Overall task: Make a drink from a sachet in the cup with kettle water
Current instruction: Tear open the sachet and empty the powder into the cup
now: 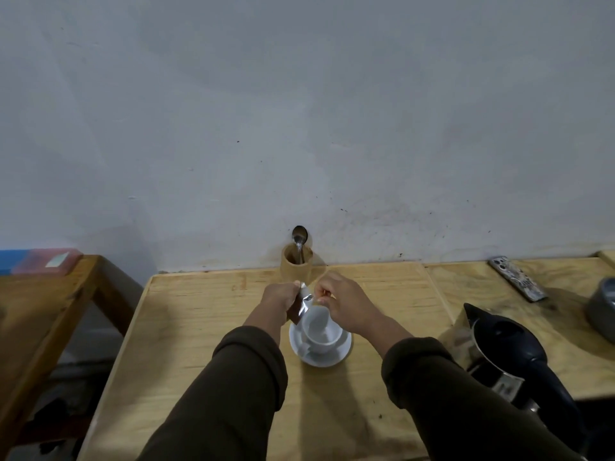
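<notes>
A white cup point(320, 329) stands on a white saucer point(342, 352) in the middle of the wooden table point(186, 344). Just above the cup's far left rim I hold a small sachet point(301, 307), brown outside and silver inside. My left hand point(278, 299) grips its body. My right hand point(342, 302) pinches its top corner over the cup. A steel kettle point(509, 357) with a dark lid and handle stands to the right. A metal spoon point(299, 241) stands in a bamboo holder point(295, 266) behind my hands, against the wall.
A patterned flat remote-like object point(517, 277) lies at the back right, with a grey metal pot point(602, 307) at the right edge. A lower wooden bench point(40, 314) to the left carries a pink-lidded box point(46, 261). The grey wall rises directly behind the table.
</notes>
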